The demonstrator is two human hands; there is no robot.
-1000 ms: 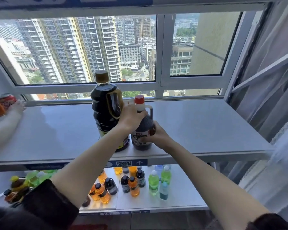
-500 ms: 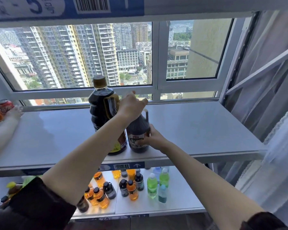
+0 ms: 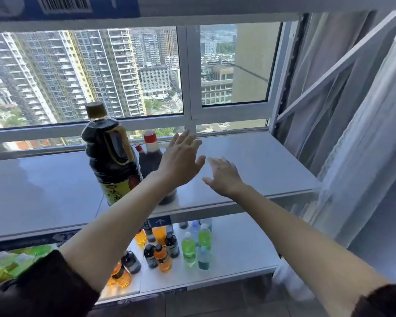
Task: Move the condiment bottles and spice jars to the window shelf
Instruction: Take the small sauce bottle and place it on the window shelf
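Both hands off red-capped bottle | left grip released, beside it | right grip released

Window shelf (two dark bottles)

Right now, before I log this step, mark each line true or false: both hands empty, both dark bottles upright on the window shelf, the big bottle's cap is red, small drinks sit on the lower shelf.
1. Both hands are empty. True: left hand and right hand are open.
2. Both dark bottles stand upright on the window shelf. True.
3. The large bottle has a red cap. False: it is olive-brown; the smaller bottle has the red one.
4. The lower shelf holds only green drinks. False: orange and dark ones too.
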